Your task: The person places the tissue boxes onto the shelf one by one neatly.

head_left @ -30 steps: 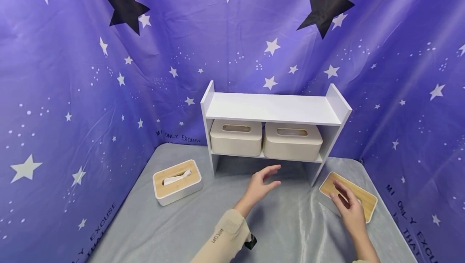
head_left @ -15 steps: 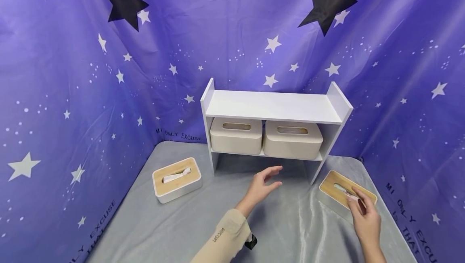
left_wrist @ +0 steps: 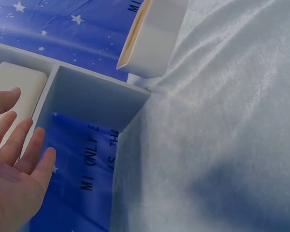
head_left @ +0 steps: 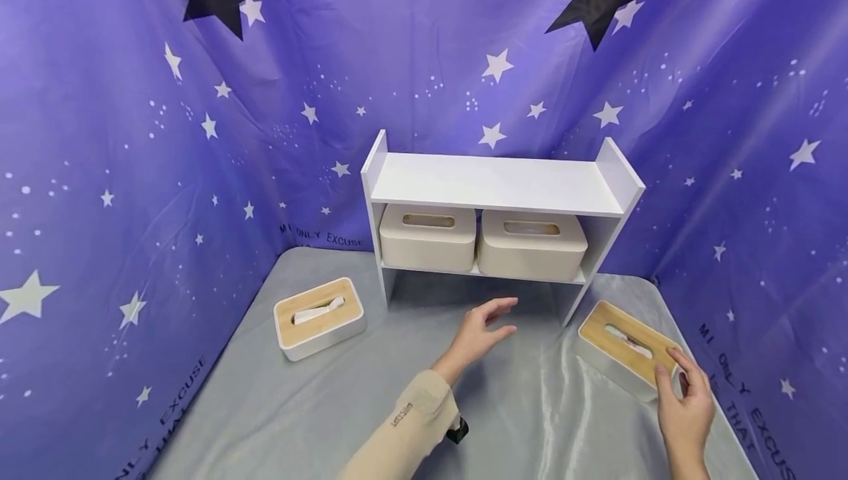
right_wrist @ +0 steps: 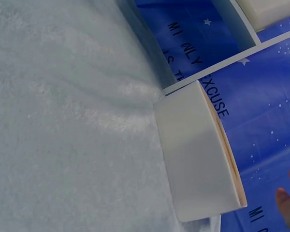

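Observation:
My left hand [head_left: 473,339] hovers in front of the white shelf [head_left: 497,182], fingers loosely bent and holding nothing. The left wrist view shows the same hand [left_wrist: 14,179] with its fingers spread. My right hand [head_left: 687,406] is by the near right end of a white tissue box [head_left: 612,369] with a wooden lid. In the right wrist view a gap shows between its fingers [right_wrist: 284,200] and that box [right_wrist: 198,154]. A second wooden-lidded tissue box [head_left: 327,340], with a tissue poking out, lies at the left.
Two cream tissue boxes [head_left: 427,248] [head_left: 533,255] stand side by side on the shelf's middle board. Grey cloth [head_left: 517,406] covers the table. A purple star-patterned curtain [head_left: 424,60] hangs behind and along both sides.
My right hand has moved right and toward me, from over the right tissue box's lid to its near right end. My left hand has barely moved. The head view has tilted down slightly.

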Motion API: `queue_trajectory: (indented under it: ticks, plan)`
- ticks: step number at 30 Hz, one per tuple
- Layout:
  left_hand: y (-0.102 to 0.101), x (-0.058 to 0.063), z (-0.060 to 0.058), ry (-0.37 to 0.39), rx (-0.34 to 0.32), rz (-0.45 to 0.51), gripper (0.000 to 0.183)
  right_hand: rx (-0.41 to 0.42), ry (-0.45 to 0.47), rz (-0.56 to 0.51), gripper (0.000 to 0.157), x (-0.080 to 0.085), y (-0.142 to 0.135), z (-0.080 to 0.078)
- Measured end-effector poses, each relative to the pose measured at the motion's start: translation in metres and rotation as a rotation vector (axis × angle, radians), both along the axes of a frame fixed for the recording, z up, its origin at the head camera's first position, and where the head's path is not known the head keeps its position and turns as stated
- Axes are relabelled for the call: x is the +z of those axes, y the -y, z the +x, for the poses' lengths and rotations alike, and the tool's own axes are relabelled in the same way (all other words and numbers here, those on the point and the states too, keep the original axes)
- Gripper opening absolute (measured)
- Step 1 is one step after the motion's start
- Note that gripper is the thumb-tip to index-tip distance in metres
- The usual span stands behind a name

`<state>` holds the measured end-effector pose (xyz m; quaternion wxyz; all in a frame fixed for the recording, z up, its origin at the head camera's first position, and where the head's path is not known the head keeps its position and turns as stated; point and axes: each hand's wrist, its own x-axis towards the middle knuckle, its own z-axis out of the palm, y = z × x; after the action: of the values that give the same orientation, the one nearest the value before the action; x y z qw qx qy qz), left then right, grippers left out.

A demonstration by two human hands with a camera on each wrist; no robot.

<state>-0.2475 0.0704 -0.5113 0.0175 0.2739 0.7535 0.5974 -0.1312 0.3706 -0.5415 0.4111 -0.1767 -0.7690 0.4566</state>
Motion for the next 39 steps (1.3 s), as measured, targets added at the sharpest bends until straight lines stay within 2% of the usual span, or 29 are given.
queue_trajectory:
  ticks: [5, 10, 17, 22, 31, 39]
  plan:
    - [-0.007, 0.004, -0.007, 0.002, -0.011, -0.027, 0.046, -0.007, 0.028, -0.003, 0.033, -0.002, -0.001, -0.004]
    - [-0.015, 0.002, -0.012, 0.002, -0.044, -0.051, 0.046, -0.025, 0.052, -0.013, 0.033, -0.003, -0.001, -0.005]
    - [-0.029, 0.0, -0.013, 0.014, -0.07, -0.066, 0.045, -0.048, 0.075, -0.036, 0.034, -0.006, -0.004, -0.004]
    - [-0.037, -0.005, -0.012, 0.038, -0.078, -0.095, 0.045, -0.056, 0.096, -0.063, 0.035, -0.011, -0.006, 0.0]
    - [-0.047, -0.015, -0.007, 0.079, -0.088, -0.138, 0.046, -0.073, 0.186, -0.096, 0.044, -0.022, -0.008, 0.006]
    - [-0.053, -0.02, 0.004, 0.1, -0.104, -0.161, 0.046, -0.047, 0.219, -0.156, 0.05, -0.031, -0.01, 0.008]
